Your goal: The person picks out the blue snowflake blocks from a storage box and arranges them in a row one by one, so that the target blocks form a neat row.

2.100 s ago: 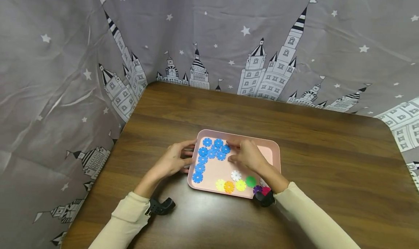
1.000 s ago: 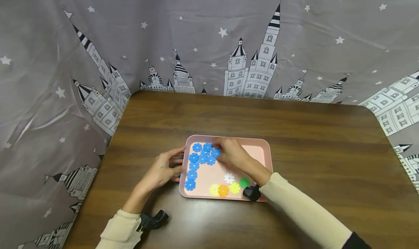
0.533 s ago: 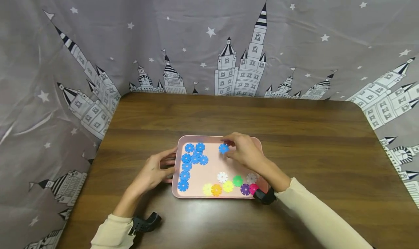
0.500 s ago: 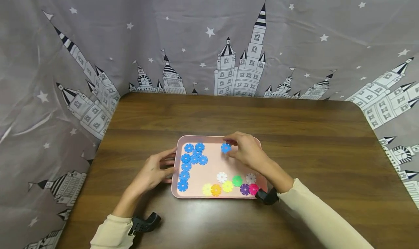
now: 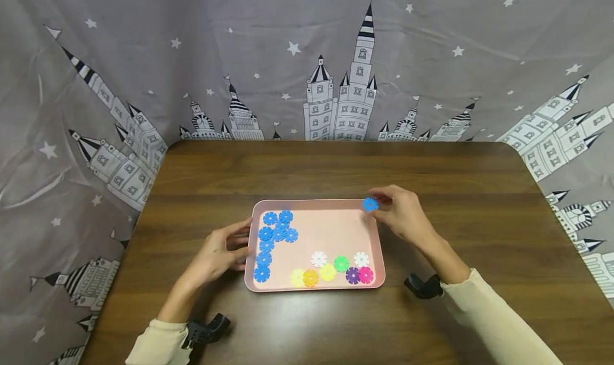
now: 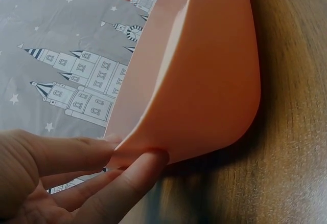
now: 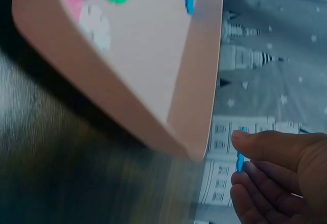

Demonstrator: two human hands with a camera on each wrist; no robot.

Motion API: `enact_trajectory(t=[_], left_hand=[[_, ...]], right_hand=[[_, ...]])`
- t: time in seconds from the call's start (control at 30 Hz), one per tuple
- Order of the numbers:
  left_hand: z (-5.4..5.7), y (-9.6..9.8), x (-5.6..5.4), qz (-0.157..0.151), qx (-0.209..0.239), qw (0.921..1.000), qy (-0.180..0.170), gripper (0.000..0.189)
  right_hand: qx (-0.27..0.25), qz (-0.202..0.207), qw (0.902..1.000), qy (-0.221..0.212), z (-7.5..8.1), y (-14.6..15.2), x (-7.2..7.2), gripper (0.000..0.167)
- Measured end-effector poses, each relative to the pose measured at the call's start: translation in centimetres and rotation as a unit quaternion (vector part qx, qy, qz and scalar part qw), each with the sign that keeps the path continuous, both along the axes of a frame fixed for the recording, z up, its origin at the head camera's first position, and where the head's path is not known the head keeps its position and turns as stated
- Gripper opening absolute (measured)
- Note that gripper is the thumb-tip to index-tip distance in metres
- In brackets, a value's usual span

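In the head view my right hand [image 5: 403, 216] pinches a blue notched plastic snowflake disc [image 5: 370, 204] between thumb and fingers. It is beside the far right corner of a pink tray [image 5: 336, 221]; the right wrist view shows the disc [image 7: 240, 161] edge-on. My left hand [image 5: 216, 256] rests its fingers against the outside of the tray's left wall, which also shows in the left wrist view [image 6: 214, 81]. Inside the tray, several blue discs [image 5: 279, 233] lie partly overlapping along the left side and far left corner.
Along the tray's near side lie white [image 5: 318, 259], green [image 5: 341, 264], yellow [image 5: 328, 272], orange [image 5: 310, 278], purple [image 5: 352, 275] and pink [image 5: 366, 275] discs. Under the tray is a brown wooden table [image 5: 431, 173]. A grey castle-print curtain [image 5: 268, 34] hangs behind and at left.
My right hand has taken a blue disc from the blue group and carried it right, to the tray's far right corner. The left hand stays at the tray; the head view has shifted.
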State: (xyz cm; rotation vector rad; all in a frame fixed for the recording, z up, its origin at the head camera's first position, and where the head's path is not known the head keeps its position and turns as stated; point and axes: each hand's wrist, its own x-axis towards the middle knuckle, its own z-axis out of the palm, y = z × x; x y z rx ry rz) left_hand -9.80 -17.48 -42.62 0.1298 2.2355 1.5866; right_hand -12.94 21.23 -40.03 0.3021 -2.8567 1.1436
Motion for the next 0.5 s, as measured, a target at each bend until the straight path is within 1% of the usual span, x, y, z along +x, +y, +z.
enact_trajectory(t=[0.13, 0.3, 0.4, 0.5], left_hand=[[0.0, -0.1, 0.2, 0.004, -0.006, 1.0000, -0.001, 0.066], [0.0, -0.1, 0.1, 0.006, 0.000, 1.0000, -0.006, 0.065], [0.0, -0.1, 0.1, 0.004, 0.000, 1.0000, -0.005, 0.065], [0.1, 0.0, 0.1, 0.001, 0.001, 1.0000, -0.001, 0.065]], right_hand=[[-0.003, -0.018, 0.9998, 0.007, -0.6, 1.2, -0.7, 0.041], [0.018, -0.045, 0.9988, -0.011, -1.8, 2.3, -1.4, 0.042], [0.028, -0.047, 0.9981, -0.026, -2.6, 2.7, -1.6, 0.043], [0.023, -0.043, 0.9981, -0.038, -3.5, 2.9, -1.8, 0.041]])
